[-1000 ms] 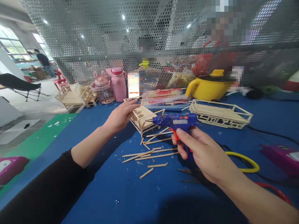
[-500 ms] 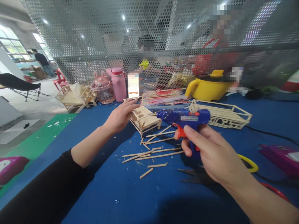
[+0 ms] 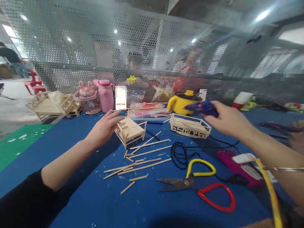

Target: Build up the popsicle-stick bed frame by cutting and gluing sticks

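Note:
The fingers of my left hand point(image 3: 104, 127) are stretched out over the near-left end of a small wooden-stick model bench point(image 3: 130, 129), touching its frame. My right hand point(image 3: 224, 118) is closed around a blue hot glue gun point(image 3: 201, 108), blurred by motion, its nozzle pointing left in front of the yellow pot. Below the glue gun stands a second stick model point(image 3: 190, 126) with a railing. Loose wooden sticks point(image 3: 147, 166) lie in front of the bench. Scissors point(image 3: 186, 183) with one yellow and one red handle lie open nearer to me.
Behind stand a pink rabbit-eared jar point(image 3: 87, 99), a pink bottle point(image 3: 106, 98), a lit phone point(image 3: 121, 99) and a yellow pot point(image 3: 181, 104). Black cord point(image 3: 180, 155) and a magenta device point(image 3: 244, 169) lie right. Another person's blurred hand point(image 3: 296, 136) is at the right edge. Perforated metal point(image 3: 95, 57) rises behind.
My right hand has carried the glue gun away from the bench, to the right and back. My left hand has stayed at the bench. The view has turned right, uncovering the scissors.

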Tool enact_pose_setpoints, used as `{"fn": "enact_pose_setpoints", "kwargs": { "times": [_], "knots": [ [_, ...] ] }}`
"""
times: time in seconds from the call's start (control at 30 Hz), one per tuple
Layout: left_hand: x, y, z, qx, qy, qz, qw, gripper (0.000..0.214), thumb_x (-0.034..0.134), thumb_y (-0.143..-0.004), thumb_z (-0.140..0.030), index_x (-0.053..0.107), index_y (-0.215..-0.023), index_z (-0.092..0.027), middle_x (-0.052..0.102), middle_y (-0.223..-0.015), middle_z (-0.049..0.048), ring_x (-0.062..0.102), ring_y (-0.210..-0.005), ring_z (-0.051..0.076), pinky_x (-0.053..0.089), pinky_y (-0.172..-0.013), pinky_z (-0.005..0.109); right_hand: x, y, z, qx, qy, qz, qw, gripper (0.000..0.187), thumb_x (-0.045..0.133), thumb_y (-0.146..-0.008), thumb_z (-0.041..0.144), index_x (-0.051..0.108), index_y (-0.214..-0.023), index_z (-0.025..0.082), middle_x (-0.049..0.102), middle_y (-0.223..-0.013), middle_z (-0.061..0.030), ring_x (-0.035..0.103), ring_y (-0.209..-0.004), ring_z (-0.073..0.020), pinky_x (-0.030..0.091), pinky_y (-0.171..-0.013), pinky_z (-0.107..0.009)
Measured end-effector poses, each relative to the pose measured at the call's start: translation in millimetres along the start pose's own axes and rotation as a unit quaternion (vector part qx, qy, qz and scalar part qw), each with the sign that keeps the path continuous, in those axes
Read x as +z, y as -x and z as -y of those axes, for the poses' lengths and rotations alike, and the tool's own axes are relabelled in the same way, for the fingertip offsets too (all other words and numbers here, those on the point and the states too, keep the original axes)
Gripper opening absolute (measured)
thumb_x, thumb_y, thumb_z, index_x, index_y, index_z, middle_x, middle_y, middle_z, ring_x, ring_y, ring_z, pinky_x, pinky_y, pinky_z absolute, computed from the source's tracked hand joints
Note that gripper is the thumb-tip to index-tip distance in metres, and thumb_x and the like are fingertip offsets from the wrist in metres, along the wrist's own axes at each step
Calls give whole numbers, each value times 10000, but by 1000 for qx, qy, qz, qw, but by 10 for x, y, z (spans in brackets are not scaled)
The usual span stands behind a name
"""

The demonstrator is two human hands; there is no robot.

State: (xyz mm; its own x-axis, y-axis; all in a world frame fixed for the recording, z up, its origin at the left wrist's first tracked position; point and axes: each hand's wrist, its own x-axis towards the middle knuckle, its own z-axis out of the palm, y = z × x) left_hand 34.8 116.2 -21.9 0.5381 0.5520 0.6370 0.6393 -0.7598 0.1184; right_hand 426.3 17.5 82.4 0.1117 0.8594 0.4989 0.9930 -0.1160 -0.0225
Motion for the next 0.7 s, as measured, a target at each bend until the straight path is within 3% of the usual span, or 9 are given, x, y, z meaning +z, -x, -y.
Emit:
{"fn": "enact_pose_setpoints", "kwargs": {
  "times": [0.1,0.23,0.43,0.57,0.63,0.7],
  "knots": [
    [-19,-7,-19,0,-19,-9,1000,350,372,-911,-204,552,-1210,-235,449,-1411,76,379,-1318,255,309,-1092,512,153,-79,-212,-49,85,84,992,354,412,-870,326,534,-1154,153,671,-911,-168,576,-692,-213,283,-591,-318],
    [-44,-12,-41,-13,-26,-7,1000,351,371,-911,-185,554,-1208,-228,440,-1415,93,374,-1319,271,368,-1049,519,397,-175,-189,-89,85,118,985,290,410,-867,314,577,-1043,155,653,-1040,-198,589,-731,-220,269,-592,-317],
    [-70,12,-19,-29,-37,-13,999,363,379,-895,-135,566,-1194,-217,466,-1393,109,435,-1279,264,418,-1018,480,569,-251,-134,-122,91,157,976,311,335,-902,296,569,-1019,128,663,-981,-207,595,-741,-225,293,-602,-323],
    [-55,38,15,-36,-25,-5,999,397,376,-887,-128,525,-1241,-228,472,-1392,88,427,-1286,235,418,-1028,449,486,-241,-74,-89,127,133,979,315,417,-862,269,561,-1081,94,640,-1042,-255,604,-825,-274,309,-601,-345],
    [-45,57,32,-41,-13,-4,999,442,363,-885,-121,460,-1303,-228,445,-1412,91,400,-1305,226,404,-1039,443,418,-187,70,-83,148,98,981,346,443,-841,258,547,-1108,64,629,-1042,-282,597,-871,-315,334,-617,-369],
    [-50,89,41,-66,-7,-11,998,512,368,-874,-110,358,-1373,-224,420,-1427,107,393,-1309,224,397,-1043,433,371,-74,318,-117,128,64,983,367,460,-823,226,545,-1137,56,627,-1065,-274,593,-927,-333,385,-669,-392]
  ]
}}
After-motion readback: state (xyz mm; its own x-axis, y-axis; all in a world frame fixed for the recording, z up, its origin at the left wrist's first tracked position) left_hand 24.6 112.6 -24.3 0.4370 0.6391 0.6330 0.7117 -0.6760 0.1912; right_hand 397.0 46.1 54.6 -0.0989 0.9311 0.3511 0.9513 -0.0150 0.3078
